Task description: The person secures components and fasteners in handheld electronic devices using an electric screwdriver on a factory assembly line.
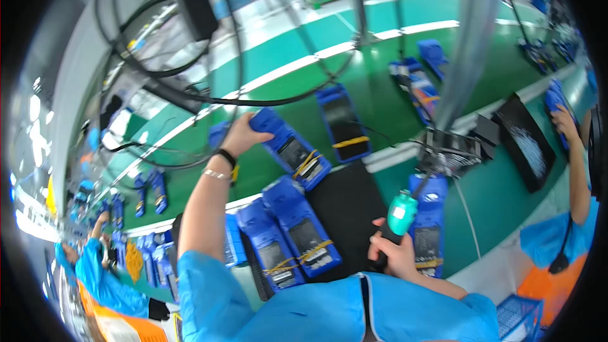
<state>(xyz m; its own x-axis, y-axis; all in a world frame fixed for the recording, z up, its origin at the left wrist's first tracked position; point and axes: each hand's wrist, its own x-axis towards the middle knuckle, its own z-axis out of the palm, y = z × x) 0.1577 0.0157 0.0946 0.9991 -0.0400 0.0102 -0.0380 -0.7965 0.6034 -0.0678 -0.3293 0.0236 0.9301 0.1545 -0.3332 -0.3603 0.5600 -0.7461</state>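
Note:
My left hand (242, 137) reaches out to the far left and grips the upper end of a blue handheld terminal (292, 152), thumb lying across its casing. A yellow rubber band wraps that terminal's lower end. In my right hand (396, 254) is a green and black electric screwdriver (401, 213), fingers wrapped round its black grip. Beside the screwdriver lies another blue terminal (427, 237), partly covered by the tool and hand. Two more banded blue terminals, a nearer one (271, 247) and its neighbour (304, 231), lie side by side between my arms.
A black mat (348, 209) lies in front of me. On the green conveyor belt (380, 111) sit a banded terminal (342, 123) and others. A metal post (472, 44) and hanging black cables (240, 57) cross the view. A black tray (524, 142) stands right; co-workers sit on both sides.

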